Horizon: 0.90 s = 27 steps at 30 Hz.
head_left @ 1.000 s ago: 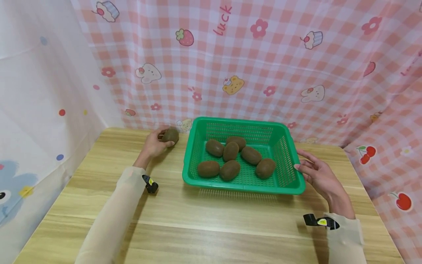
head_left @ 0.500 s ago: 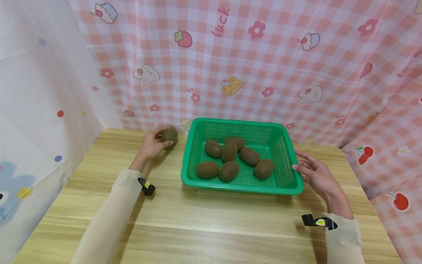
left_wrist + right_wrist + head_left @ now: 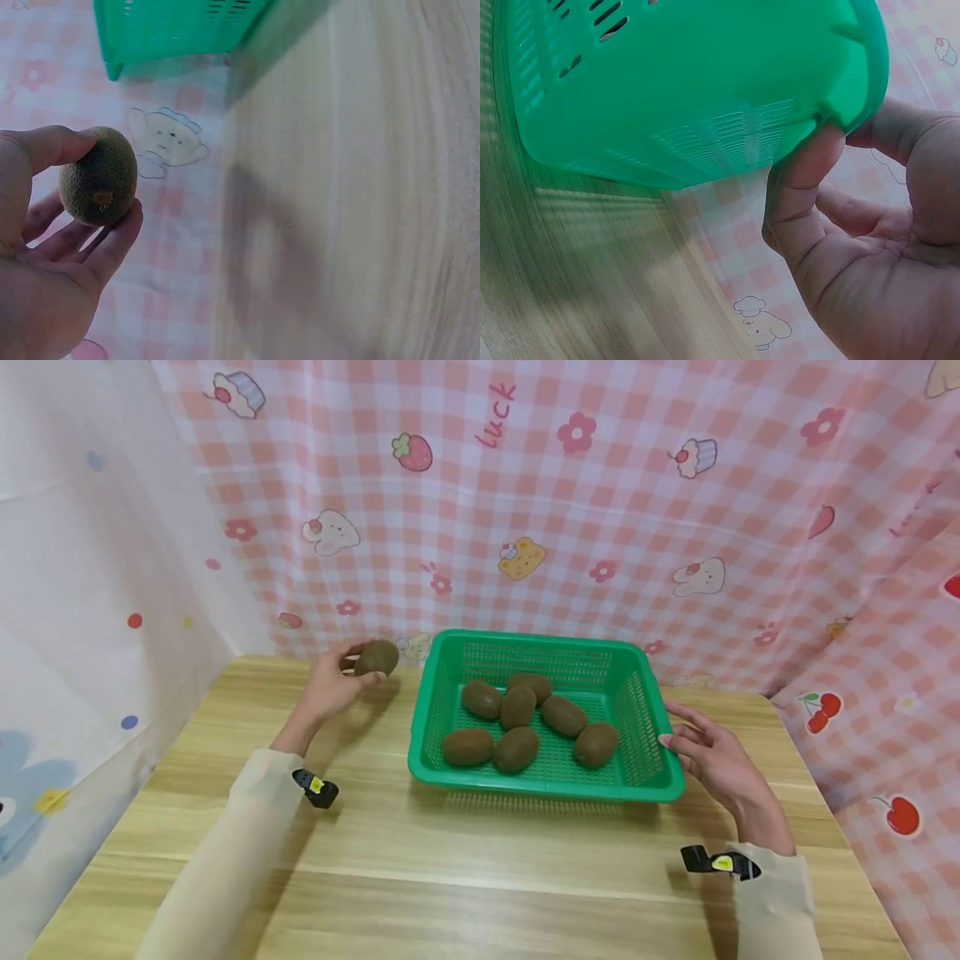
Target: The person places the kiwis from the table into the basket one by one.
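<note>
My left hand (image 3: 330,683) pinches a brown kiwi (image 3: 377,658) between thumb and fingers, left of the green basket. In the left wrist view the kiwi (image 3: 99,177) shows its stem end, and a shadow lies apart from it on the wood. The green plastic basket (image 3: 547,788) has slotted walls and holds several kiwis (image 3: 517,707) lying loose on its floor. At the basket's right end my right hand (image 3: 723,764) grips the rim, thumb on top. Seen from the right wrist, the curled fingers (image 3: 806,176) sit under the rim, against the outer wall.
The basket stands toward the back of a wooden table (image 3: 480,893). A pink checked curtain (image 3: 450,510) hangs right behind the table's back edge and along the right side. A white curtain (image 3: 97,577) hangs at the left.
The left hand has lifted the kiwi slightly and drawn it a little leftward. The right hand stays on the basket's rim. The whole head view has shifted slightly.
</note>
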Tool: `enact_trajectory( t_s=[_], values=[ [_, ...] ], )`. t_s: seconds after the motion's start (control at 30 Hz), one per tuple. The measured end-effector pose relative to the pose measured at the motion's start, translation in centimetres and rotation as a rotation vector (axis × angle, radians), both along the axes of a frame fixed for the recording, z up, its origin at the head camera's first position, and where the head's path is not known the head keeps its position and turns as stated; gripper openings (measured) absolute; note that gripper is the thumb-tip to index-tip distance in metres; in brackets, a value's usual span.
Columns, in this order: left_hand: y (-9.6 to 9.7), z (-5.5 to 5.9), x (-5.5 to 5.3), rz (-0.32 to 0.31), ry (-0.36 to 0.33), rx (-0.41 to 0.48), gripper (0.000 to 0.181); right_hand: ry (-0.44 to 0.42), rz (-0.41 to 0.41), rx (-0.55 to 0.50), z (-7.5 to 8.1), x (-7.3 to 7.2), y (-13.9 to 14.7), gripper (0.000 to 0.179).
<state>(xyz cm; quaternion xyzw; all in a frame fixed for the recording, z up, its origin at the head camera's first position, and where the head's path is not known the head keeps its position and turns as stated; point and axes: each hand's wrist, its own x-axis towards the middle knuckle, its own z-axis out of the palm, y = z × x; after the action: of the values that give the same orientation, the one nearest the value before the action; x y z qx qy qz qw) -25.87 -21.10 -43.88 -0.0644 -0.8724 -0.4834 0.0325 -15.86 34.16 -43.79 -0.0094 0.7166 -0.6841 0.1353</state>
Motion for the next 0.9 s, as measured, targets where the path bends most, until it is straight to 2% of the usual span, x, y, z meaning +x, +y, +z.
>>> enact_trajectory(
  t_s=[0.13, 0.4, 0.6, 0.77, 0.9],
  values=[
    [0.0, 1.0, 0.4, -0.012, 0.028, 0.004, 0.060, 0.001, -0.003, 0.005, 0.1, 0.1, 0.1, 0.077],
    [0.3, 2.2, 1.3, -0.041, 0.048, 0.008, 0.061, 0.002, -0.002, 0.009, 0.0, 0.1, -0.1, 0.078],
    [1.3, 3.5, 1.7, -0.066, 0.094, 0.043, 0.058, 0.002, -0.007, 0.025, 0.3, -0.1, -0.1, 0.078],
    [2.2, 4.7, 2.4, -0.095, 0.095, 0.051, 0.057, 0.009, -0.005, 0.009, 0.2, -0.2, -0.1, 0.078],
    [2.9, 5.3, 2.7, -0.123, 0.102, 0.073, 0.057, 0.011, 0.003, -0.024, 0.0, 0.0, -0.1, 0.077]
  ],
)
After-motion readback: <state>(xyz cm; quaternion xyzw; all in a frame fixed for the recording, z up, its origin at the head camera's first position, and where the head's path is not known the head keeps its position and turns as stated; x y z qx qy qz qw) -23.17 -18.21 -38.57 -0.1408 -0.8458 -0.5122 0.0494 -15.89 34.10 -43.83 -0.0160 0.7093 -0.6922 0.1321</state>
